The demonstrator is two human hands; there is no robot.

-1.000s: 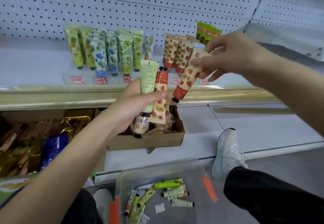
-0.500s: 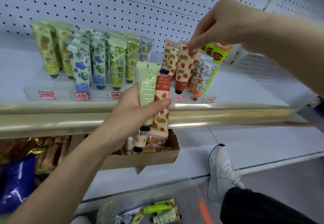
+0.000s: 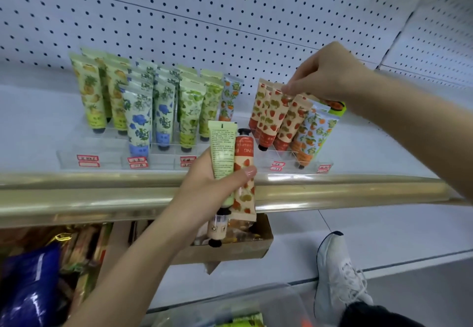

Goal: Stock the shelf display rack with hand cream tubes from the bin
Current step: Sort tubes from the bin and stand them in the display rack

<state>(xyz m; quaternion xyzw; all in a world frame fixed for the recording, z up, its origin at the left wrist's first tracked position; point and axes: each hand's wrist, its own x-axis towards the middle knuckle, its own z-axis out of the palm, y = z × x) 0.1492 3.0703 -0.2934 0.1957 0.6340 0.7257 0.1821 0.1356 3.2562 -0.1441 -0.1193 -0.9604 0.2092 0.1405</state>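
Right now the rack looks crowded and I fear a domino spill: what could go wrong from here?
1. The right hand pinches the top of a strawberry tube among leaning neighbours. Pushing it down could tip the orange-print tubes beside it out of the clear rack.
2. The left hand grips three spare tubes, fanned apart. The lowest could slip out, perhaps into the cardboard box seen under it.

Bright even light, glare on gold rail (image 3: pixel 332 193), wide-angle edge bending, slight blur.
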